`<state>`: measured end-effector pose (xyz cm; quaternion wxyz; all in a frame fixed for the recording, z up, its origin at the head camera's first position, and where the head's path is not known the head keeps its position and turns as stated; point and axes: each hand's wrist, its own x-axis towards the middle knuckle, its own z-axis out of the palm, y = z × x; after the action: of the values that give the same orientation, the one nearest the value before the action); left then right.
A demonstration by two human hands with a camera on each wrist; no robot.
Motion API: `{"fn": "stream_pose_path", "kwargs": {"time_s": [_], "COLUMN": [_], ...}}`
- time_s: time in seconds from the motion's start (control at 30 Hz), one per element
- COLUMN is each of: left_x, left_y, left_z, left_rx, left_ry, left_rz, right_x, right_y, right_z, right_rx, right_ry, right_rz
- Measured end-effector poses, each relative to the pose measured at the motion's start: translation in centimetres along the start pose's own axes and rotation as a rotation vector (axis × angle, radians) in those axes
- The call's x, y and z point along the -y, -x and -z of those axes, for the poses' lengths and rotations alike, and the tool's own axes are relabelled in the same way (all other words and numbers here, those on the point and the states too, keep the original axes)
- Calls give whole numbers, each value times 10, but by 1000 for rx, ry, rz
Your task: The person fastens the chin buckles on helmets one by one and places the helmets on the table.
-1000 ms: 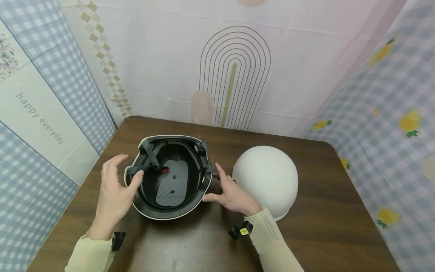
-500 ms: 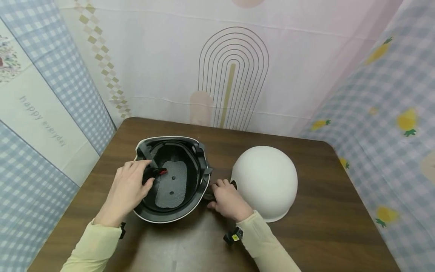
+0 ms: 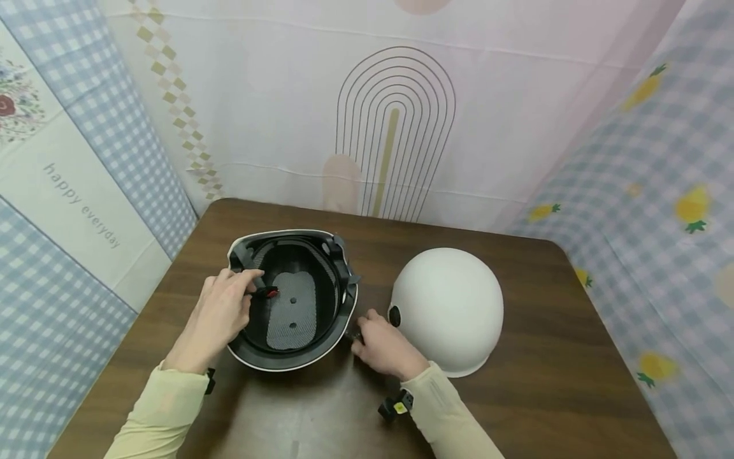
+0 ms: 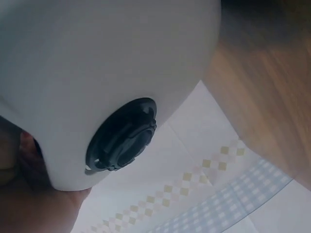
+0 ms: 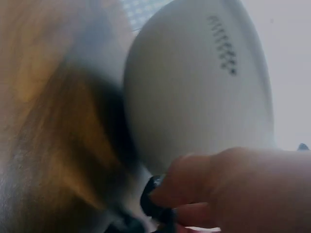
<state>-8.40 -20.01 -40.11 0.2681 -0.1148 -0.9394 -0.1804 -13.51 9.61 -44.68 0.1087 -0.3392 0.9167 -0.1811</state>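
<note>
A white helmet [image 3: 234,354] lies upside down at the left of the table, its black lining [image 3: 292,306] and chin strap facing up. My left hand [image 3: 215,312] grips its left rim, fingers reaching over the edge beside the red-and-black buckle [image 3: 269,292]. The left wrist view shows the white shell with a round black side mount [image 4: 124,136]. At the helmet's right side my right hand [image 3: 387,344] pinches a small black piece [image 5: 154,196] low by the shell; I cannot tell what this piece is. Most of it is hidden by the fingers.
A second white helmet [image 3: 453,306], dome up, stands right beside my right hand, with a black round mount [image 3: 394,316] on its left side. The brown wooden table [image 3: 550,357] ends at a patterned cloth [image 3: 275,115] behind.
My left hand moved right from beside the helmet onto its left rim and strap. My right hand left the right rim, moved slightly down and closed on the small black piece.
</note>
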Motion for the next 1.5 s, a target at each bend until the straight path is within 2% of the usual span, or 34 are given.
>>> {"fn": "stream_pose_path", "kwargs": {"time_s": [0.1, 0.17, 0.37, 0.53, 0.63, 0.8, 0.93, 1.1, 1.2, 1.3, 1.37, 1.5], "left_x": [0, 0, 1, -1, -3, -7, -9, -10, -11, -11, -12, -14], "left_y": [0, -1, -5, -5, -3, -2, -3, -4, -4, -4, -3, -2], "left_z": [-1, 0, 7, 15, 17, 21, 26, 30, 31, 31, 31, 31], "left_rx": [-28, -52, -144, -120, -97, -85, -72, -82, -102, -111, -102, -55], "left_ry": [14, 58, 229, 281, 296, 312, 320, 325, 328, 329, 323, 304], "left_rz": [-10, -4, 76, 139, 113, 77, 107, 142, 135, 114, 97, 84], "right_x": [0, -1, -1, -3, -4, -8, -9, -10, -10, -9, -7, -8], "right_y": [4, 6, 18, 24, 26, 29, 34, 40, 45, 49, 51, 54], "right_z": [6, 11, 29, 46, 51, 55, 62, 75, 83, 90, 94, 101], "right_rx": [-37, -81, -215, -287, -351, -435, -507, -645, -716, -786, -853, -1044], "right_ry": [-142, -232, -531, -782, -928, -1120, -1171, -1142, -1121, -1148, -1194, -1235], "right_rz": [-51, -82, -192, -263, -275, -224, -217, -180, -162, -145, -120, -4]}}
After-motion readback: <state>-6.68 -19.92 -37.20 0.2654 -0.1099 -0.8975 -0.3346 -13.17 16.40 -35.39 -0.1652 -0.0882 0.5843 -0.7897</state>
